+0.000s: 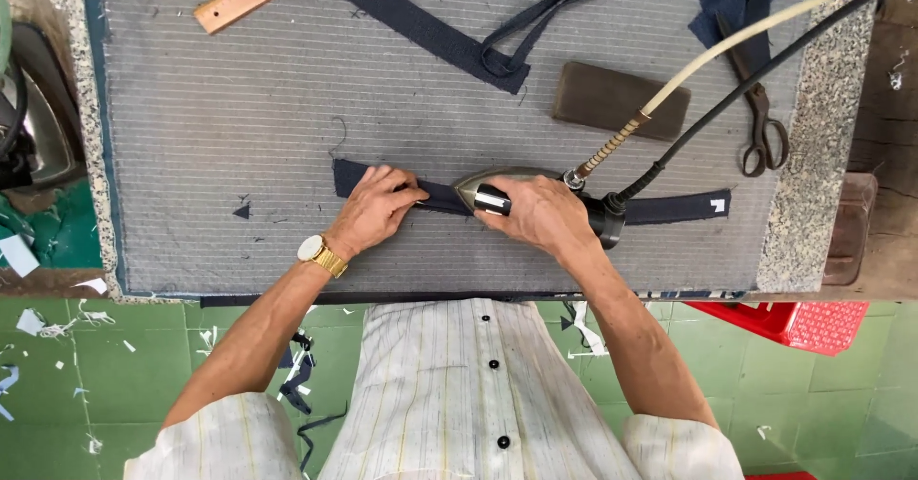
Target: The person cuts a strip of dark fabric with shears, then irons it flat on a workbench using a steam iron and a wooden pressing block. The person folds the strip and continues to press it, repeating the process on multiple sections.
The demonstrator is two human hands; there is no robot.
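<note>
A long, narrow strip of dark navy fabric (669, 207) lies flat across the grey ribbed pressing mat (239, 107), running left to right along the mat's near half. It is an even band with straight edges; its left end is cut square, and its right end carries a small white mark near the tip. The middle of the strip is hidden under the iron and the hands.

The left hand (375, 209) rests on the strip just left of the iron, fingers spread flat and pressing the cloth down against the mat, not gripping anything. A gold wristwatch (320, 253) sits on that wrist. The right hand (537, 214) is wrapped firmly around the black handle of the steam iron (483, 189), whose metal nose points left toward the left hand's fingertips and sits on the strip. From the iron's back end a cream hose (765, 29) and a black cable (755, 74) rise to the right and away over the mat's far corner.

Beyond the iron, farther up the mat, lies a dark brown rectangular block (620, 100). To the right of the iron are a pair of dark scissors (760, 117). Farther from the iron, up and to the left, another wider navy band (421, 31) lies diagonally with a thin looped strip, and a wooden ruler (247, 0) lies at the mat's far edge.
</note>
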